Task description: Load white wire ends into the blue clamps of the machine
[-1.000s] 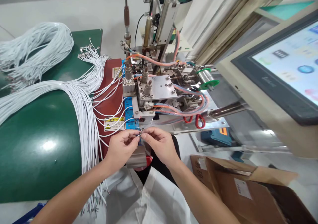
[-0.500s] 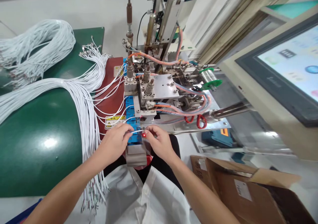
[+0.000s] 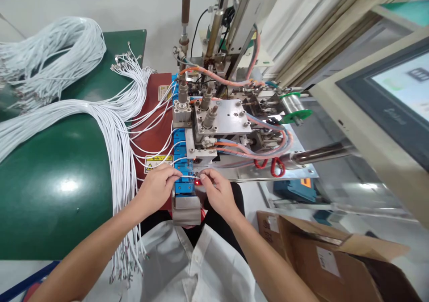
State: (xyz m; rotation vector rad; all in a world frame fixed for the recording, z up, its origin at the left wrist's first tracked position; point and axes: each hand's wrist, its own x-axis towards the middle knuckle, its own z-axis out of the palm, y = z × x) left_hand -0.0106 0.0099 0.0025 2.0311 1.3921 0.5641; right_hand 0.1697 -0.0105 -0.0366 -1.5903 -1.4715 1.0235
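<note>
A white cable [image 3: 190,176] runs between my two hands, across the row of blue clamp blocks [image 3: 184,188] at the machine's near end. My left hand [image 3: 158,183] pinches it on the left side of the blocks. On the right side, my right hand [image 3: 217,189] holds its end between thumb and forefinger; the tip itself is hidden by the fingers. A red light [image 3: 197,182] glows just below the cable, beside my right fingertips. More white cables lie in the blocks farther up and lead left to a thick bundle [image 3: 117,168] hanging over the table edge.
The metal machine [image 3: 224,116] with air tubes stands ahead, with a solder-like wire spool [image 3: 292,107] on it. A screen panel [image 3: 385,87] juts in at right. Cardboard boxes [image 3: 311,244] stand lower right. Another cable coil [image 3: 67,56] lies on the green table [image 3: 60,203].
The view has shifted slightly, so the machine sits farther right. Both hands keep their pinch on the cable, which now lies straighter across the blue blocks.
</note>
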